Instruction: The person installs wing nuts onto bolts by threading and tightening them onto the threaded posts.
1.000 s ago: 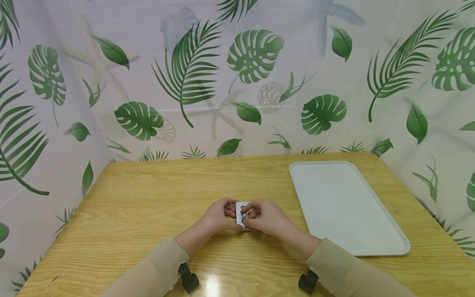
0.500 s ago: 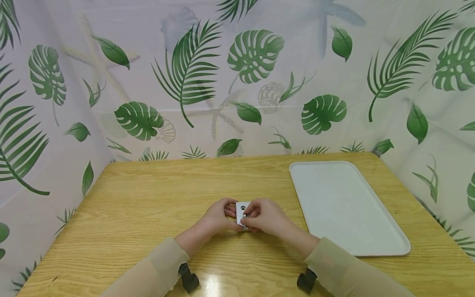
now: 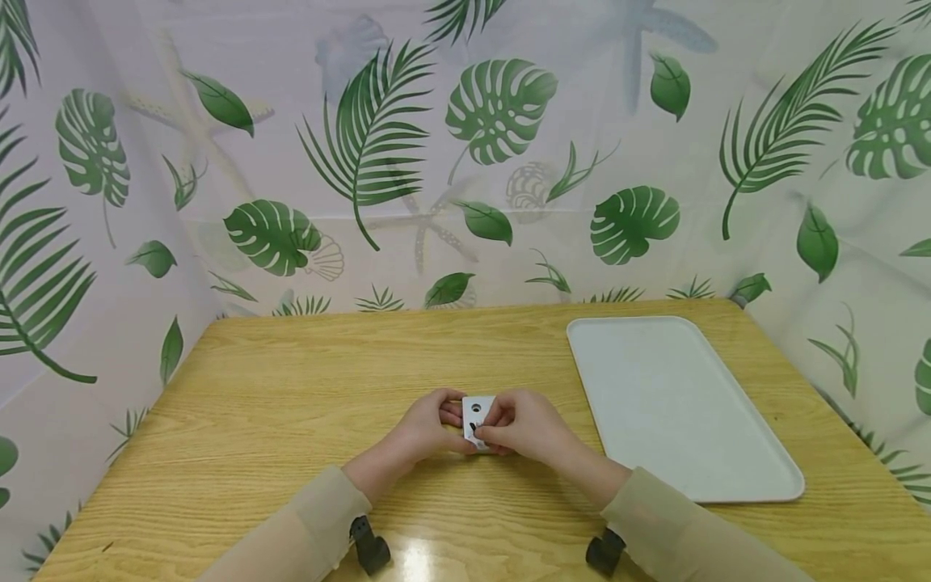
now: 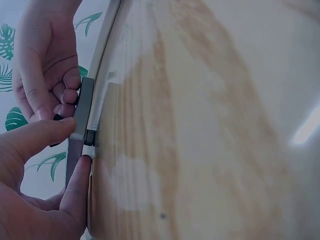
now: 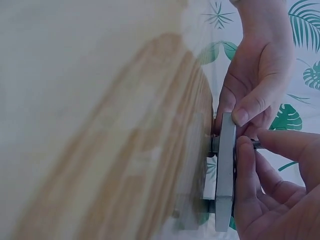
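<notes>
A small light-grey plate (image 3: 469,414) lies flat near the table's middle, with a round hole at its far end. My left hand (image 3: 425,424) grips its left side, thumb near and fingers at the far edge. Above the plate's face, my right hand (image 3: 527,424) pinches a small dark threaded bolt (image 5: 257,144) between thumb and fingers. From the side in the right wrist view, the plate (image 5: 226,175) shows short stubs on its underside. In the left wrist view, my left thumb and finger hold the plate (image 4: 85,105) while my right hand (image 4: 47,65) works behind it.
A white tray (image 3: 676,404) lies on the right side of the wooden table (image 3: 327,364). A leaf-printed cloth (image 3: 407,162) hangs behind the table and along both sides. Black wrist cameras sit under both sleeves.
My right fingers have shifted and turned at the bolt, uncovering the plate's far hole and more of its face. My left hand and the plate have stayed in place.
</notes>
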The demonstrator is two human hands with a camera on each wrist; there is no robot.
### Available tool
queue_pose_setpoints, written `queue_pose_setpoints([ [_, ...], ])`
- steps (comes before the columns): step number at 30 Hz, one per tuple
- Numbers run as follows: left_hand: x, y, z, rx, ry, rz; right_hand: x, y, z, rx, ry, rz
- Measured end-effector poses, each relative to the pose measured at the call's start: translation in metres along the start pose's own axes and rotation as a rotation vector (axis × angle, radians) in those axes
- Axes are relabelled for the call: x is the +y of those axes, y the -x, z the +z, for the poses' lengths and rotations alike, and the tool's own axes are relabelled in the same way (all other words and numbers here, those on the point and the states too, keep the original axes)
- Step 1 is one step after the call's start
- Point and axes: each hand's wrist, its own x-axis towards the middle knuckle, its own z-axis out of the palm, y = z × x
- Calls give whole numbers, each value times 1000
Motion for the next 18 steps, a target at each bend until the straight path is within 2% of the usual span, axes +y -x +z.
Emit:
queue_pose_setpoints([
  [11,4,4,-1,-3,-16,-1,3,-2,1,-7,-8,7],
  [18,3,2,-2,-11,-19,8,4,-3,0,-64,-53,-15],
])
